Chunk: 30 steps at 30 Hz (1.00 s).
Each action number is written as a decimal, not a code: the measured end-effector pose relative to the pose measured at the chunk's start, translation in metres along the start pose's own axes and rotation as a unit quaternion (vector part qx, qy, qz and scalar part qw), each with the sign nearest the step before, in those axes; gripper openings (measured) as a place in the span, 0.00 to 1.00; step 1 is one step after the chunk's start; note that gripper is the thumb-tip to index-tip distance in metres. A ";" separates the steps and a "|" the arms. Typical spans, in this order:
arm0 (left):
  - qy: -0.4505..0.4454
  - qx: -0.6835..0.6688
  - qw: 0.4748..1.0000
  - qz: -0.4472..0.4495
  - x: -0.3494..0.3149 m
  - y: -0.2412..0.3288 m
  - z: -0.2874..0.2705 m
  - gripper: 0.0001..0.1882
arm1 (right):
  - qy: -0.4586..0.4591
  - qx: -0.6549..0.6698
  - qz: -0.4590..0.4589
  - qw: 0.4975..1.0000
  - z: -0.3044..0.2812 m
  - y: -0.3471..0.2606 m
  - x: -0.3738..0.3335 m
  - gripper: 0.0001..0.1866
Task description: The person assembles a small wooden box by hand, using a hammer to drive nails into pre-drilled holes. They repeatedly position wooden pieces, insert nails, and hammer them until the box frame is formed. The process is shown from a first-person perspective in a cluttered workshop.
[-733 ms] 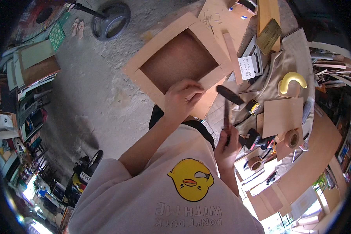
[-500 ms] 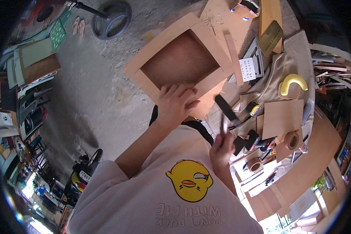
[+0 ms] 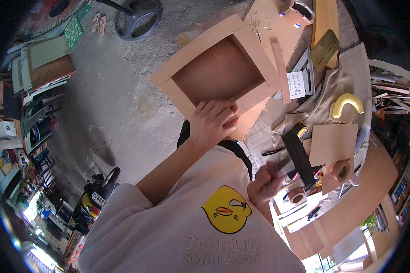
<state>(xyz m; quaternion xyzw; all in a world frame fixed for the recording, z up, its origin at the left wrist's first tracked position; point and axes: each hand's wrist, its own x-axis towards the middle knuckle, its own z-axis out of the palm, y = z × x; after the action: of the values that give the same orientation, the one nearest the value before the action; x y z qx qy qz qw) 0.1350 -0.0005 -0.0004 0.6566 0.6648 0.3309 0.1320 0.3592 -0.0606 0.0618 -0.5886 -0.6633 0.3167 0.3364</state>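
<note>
Shallow square cardboard tray (image 3: 221, 68), open side up, held out past the surface's (image 3: 351, 86) edge, above the concrete floor (image 3: 105, 104). Left hand (image 3: 212, 123) grasps the tray's near rim, fingers curled over it. Right hand (image 3: 265, 182) is clenched in a fist around a black-headed hammer (image 3: 298, 154) above the cluttered surface, near two tape rolls (image 3: 342, 170).
</note>
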 end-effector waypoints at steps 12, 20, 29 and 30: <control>0.011 -0.018 1.000 -0.012 0.002 0.001 -0.001 0.16 | -0.196 -0.191 0.058 0.960 0.007 -0.003 0.027 0.13; 0.002 -0.026 1.000 -0.017 0.003 -0.001 -0.005 0.16 | -0.197 -0.201 0.038 0.959 0.006 0.002 0.032 0.09; -0.163 -0.145 0.945 -0.244 0.039 0.014 -0.017 0.22 | -0.023 -0.284 0.063 0.957 0.012 0.138 0.018 0.13; -0.173 -0.145 0.950 -0.217 0.043 0.009 -0.012 0.21 | -0.016 -0.298 0.074 0.951 0.014 0.149 0.020 0.14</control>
<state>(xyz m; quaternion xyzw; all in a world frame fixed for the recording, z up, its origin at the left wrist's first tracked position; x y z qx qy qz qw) 0.1301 0.0374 0.0250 0.5171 0.7030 0.2685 0.4079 0.4303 -0.0255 -0.0661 -0.7042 -0.6878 0.1377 0.1102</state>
